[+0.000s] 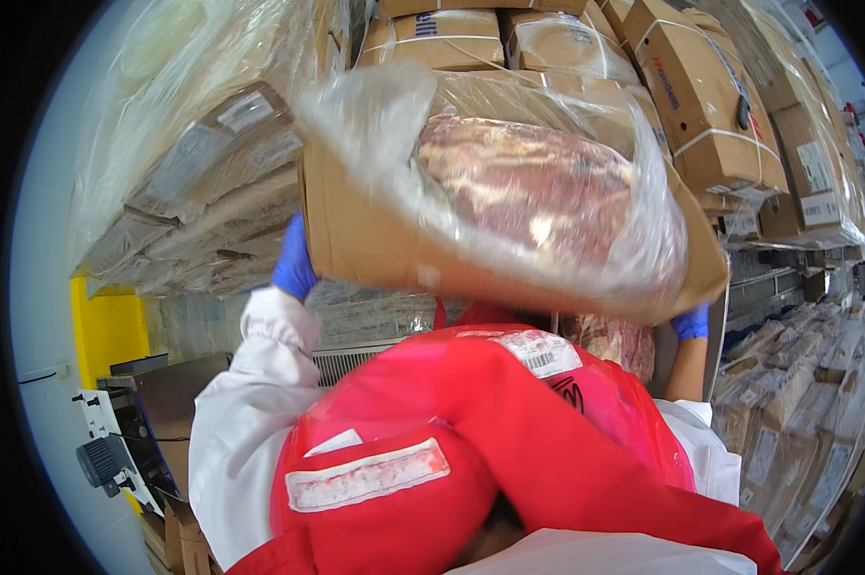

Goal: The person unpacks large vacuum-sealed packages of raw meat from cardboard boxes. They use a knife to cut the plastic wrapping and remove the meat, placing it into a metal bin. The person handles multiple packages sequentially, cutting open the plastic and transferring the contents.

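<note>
An opened cardboard box (396,280) is held up between my two blue-gloved hands, tilted towards me. Inside it lies a large block of raw meat (533,180), with loose clear plastic film (375,136) folded around it and over the rim. My left hand (295,262) grips the box's left end, its fingers partly hidden behind the cardboard. At the lower right corner is my right hand (691,322), mostly hidden by the box. More raw meat (615,345) shows below the box, close to my red apron.
Strapped cartons (712,93) are stacked ahead, with a dark-handled tool (743,111) on one. Film-wrapped pallets of boxes (216,158) stand at left and right (784,402). A yellow post (112,323) and a motor (105,460) are at the lower left.
</note>
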The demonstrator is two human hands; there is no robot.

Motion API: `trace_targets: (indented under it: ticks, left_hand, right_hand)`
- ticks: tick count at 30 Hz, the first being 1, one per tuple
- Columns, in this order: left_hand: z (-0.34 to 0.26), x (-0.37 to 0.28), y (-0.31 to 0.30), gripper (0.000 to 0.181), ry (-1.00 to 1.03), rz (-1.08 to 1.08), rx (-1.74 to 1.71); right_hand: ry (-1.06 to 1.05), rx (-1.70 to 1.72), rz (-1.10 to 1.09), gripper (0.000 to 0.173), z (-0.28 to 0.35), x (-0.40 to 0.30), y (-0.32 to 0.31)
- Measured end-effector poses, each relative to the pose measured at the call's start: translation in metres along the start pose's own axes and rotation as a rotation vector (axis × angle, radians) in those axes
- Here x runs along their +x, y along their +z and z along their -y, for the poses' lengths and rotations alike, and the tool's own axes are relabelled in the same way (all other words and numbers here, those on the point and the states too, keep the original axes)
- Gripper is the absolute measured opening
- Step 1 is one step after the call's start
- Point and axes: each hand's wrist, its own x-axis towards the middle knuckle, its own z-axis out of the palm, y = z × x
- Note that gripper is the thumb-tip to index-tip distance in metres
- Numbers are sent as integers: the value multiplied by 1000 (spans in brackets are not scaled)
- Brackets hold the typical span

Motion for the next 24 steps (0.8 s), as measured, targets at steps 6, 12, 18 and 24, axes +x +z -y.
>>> trace_targets:
  ticks: [6,12,18,24]
  left_hand:
    - [-128,70,72,47,190,168,-151]
    - [-201,201,128,67,357,85,117]
    - [-196,352,133,49,1013,-272,1078]
    - [-69,325,59,44,347,25,384]
  right_hand:
    - [-136,138,279,41,81,11,54]
    - [-916,-542,-324,54,106,153,181]
    - [-822,-873,-118,64,107,274,238]
    - [-694,-634,-192,53,-10,186,163]
